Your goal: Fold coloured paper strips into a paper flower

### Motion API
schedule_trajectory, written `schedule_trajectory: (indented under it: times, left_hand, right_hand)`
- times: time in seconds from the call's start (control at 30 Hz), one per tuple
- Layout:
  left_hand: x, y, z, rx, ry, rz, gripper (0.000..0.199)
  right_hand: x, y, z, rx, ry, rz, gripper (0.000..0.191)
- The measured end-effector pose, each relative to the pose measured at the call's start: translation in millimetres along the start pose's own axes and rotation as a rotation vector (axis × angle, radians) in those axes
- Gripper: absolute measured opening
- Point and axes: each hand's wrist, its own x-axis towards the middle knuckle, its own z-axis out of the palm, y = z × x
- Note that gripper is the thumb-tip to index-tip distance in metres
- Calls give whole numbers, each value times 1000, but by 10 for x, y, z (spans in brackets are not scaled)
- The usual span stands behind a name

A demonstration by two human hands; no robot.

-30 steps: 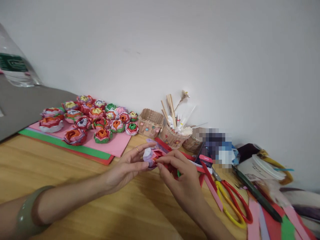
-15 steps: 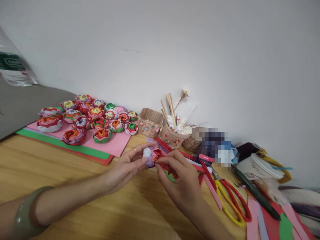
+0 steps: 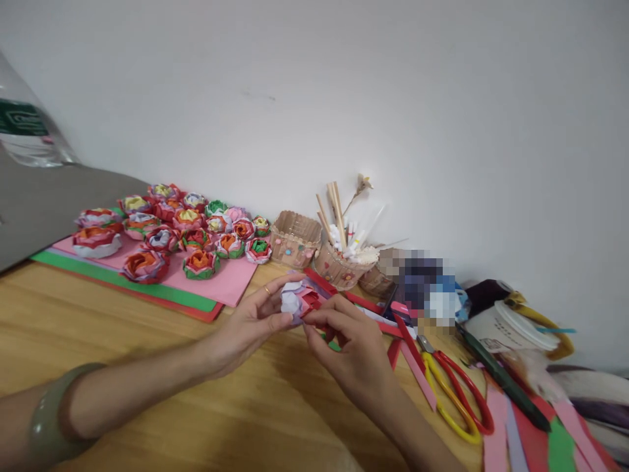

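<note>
Nearest, a green bangle (image 3: 46, 423) circles the forearm behind the left hand (image 3: 260, 321), which is curled part-way with thumb and fingers gripping a small paper flower (image 3: 293, 300) (a ring shows on one finger). The right hand (image 3: 351, 344) is mostly closed, its thumb and forefinger pinched together at the flower's red side. The flower is between the hands, above the wooden table (image 3: 196, 413). To the right lie loose paper strips (image 3: 495, 426), scissors (image 3: 455, 396) with one red and one yellow handle, and a long dark green tool (image 3: 506, 377); a white tub (image 3: 508, 331) sits just beyond. Farther off at left, rows of folded flowers (image 3: 145, 264) rest on stacked coloured sheets (image 3: 230, 282). Near the wall (image 3: 295, 98) stand woven baskets (image 3: 295, 242), one filled with sticks and pens (image 3: 339, 216). A clear bottle (image 3: 34, 151) with a green label is at far left.
</note>
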Motion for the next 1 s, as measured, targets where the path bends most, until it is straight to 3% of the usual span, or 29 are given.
schedule_trajectory:
  times: [0.2, 0.43, 0.83, 1.0]
  left_hand:
    - [-20, -12, -15, -11, -28, -15, 41]
    - [-5, -23, -32, 23, -55, 10, 44]
    - [12, -12, 0, 50, -36, 73, 41]
    - [19, -28, -11, 100, -43, 100, 44]
  right_hand:
    - [12, -41, -43, 47, 11, 37, 15]
    - [12, -28, -43, -45, 88, -68, 13]
    - [1, 16, -14, -93, 18, -83, 8]
    - [4, 18, -10, -103, 13, -18, 8]
